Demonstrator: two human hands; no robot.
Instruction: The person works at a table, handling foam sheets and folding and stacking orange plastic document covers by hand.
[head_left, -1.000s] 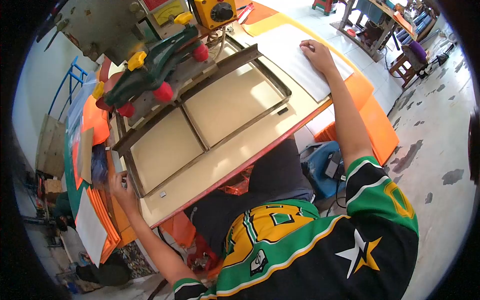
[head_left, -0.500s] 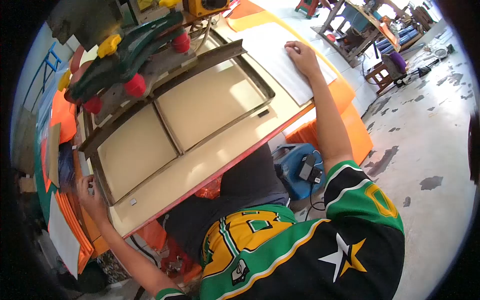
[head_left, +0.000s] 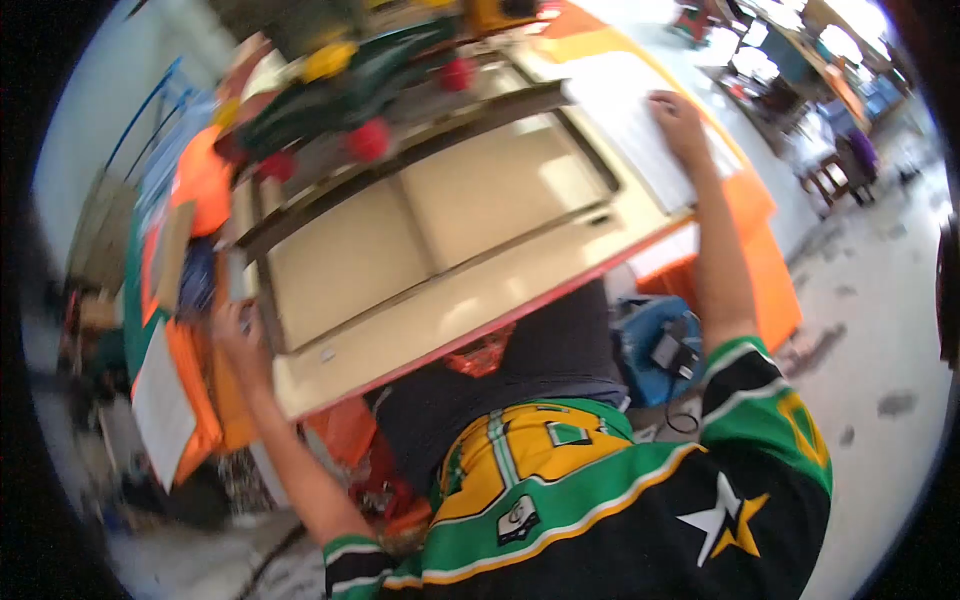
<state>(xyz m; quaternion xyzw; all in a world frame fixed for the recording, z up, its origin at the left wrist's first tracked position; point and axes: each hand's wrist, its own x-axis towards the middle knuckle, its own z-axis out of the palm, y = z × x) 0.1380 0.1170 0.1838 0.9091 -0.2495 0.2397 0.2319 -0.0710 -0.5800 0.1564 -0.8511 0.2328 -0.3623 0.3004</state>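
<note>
Right hand (head_left: 681,125) curled on white sheet (head_left: 640,140); left hand (head_left: 239,332) beside board (head_left: 470,302); grips unclear.

Cream tabletop (head_left: 460,302), red-edged, metal frame (head_left: 417,228) atop

the bench (head_left: 470,302) is cream and red-edged, the frame (head_left: 420,230) dark brown, the machine arm (head_left: 345,92) dark green with bright red knobs (head_left: 367,140), the sheet (head_left: 640,130) white, the container (head_left: 637,335) a mid blue, and the jersey (head_left: 590,480) green, black and yellow, white-striped, with a half-white, half-yellow star (head_left: 727,515).
</note>
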